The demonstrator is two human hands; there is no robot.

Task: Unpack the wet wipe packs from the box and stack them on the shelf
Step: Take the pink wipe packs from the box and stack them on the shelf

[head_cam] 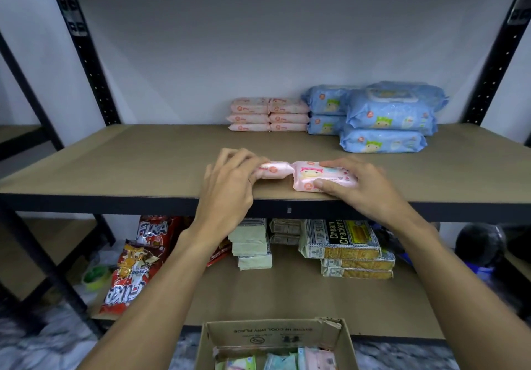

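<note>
Both hands are over the front of the brown shelf board (120,165). My left hand (230,183) grips a small pink wet wipe pack (274,170) just above the board. My right hand (356,186) holds a second pink wet wipe pack (313,174) lying flat near the shelf's front edge, thumb on its near side. The two packs touch end to end. At the back stand stacked pink packs (268,114) in two columns and larger blue packs (382,117) to their right. The open cardboard box (273,338) sits below, with several packs (275,361) inside.
Black metal uprights (86,53) frame the shelf on both sides. The lower shelf holds red snack bags (135,263), green-grey packets (253,246) and cream cracker packs (344,243). A dark round object (479,243) sits at the far right.
</note>
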